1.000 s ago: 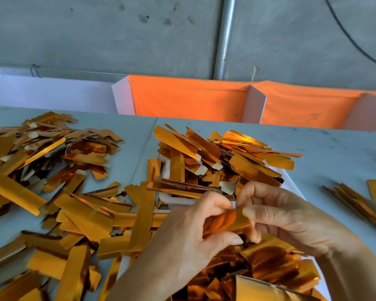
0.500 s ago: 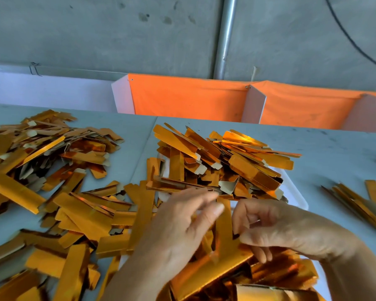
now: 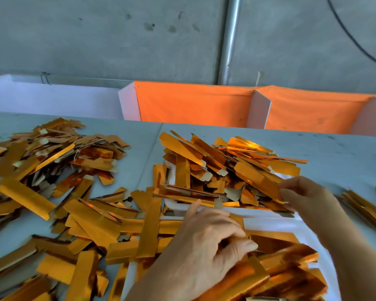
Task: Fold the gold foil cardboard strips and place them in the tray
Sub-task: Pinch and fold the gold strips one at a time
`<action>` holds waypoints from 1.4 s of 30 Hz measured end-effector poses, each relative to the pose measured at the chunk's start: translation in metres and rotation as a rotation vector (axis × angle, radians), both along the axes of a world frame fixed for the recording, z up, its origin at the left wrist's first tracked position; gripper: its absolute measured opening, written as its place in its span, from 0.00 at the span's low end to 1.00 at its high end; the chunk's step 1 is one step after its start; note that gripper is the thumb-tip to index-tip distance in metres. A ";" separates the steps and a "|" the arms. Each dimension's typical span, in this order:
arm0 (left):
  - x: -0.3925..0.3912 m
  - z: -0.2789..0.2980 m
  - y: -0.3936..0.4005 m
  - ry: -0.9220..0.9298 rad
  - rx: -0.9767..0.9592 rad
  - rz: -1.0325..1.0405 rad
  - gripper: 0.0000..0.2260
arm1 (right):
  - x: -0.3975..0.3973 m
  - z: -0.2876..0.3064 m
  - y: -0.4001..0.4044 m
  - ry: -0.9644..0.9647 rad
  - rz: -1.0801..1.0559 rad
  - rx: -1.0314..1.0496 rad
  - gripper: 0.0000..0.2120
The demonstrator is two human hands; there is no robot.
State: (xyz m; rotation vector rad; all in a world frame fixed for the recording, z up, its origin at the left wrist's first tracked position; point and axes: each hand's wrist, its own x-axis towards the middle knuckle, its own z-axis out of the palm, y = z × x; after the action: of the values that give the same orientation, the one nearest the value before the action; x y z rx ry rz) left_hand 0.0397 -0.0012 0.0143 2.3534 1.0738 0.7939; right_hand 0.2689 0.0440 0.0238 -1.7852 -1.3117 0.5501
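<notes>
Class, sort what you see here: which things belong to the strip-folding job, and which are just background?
Job:
left hand
right hand
white tray
folded strips heaped in it
loose strips on the table

Background:
orange cloth
metal pipe
black cable

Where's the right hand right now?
In the head view, the right hand is right of centre, at the near right edge of the strip heap over the white tray, fingertips touching a strip there.
</notes>
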 end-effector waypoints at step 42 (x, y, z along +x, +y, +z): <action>-0.015 0.009 0.005 -0.478 0.299 0.249 0.19 | -0.063 0.025 -0.016 -0.054 0.689 0.239 0.14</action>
State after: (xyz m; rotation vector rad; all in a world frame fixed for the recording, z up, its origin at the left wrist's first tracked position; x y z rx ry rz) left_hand 0.0243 0.0038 0.0228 2.1011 1.1002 1.6099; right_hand 0.2057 0.0283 0.0490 -1.1345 -1.9473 0.6748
